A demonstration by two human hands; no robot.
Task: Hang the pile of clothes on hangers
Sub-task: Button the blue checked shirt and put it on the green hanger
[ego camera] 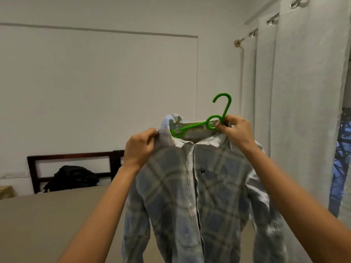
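Up in the air goes the pale blue-and-grey plaid button-up shirt (190, 196), held over the beige bed (47, 215). The bright green plastic hanger (226, 110) sits tilted inside its collar, one arm tucked under the fabric, hook poking out above. Left hand (140, 147) pinches the collar edge; right hand (235, 130) clamps hanger neck and collar together. Far left, a brown cardboard box (5, 192), contents out of sight.
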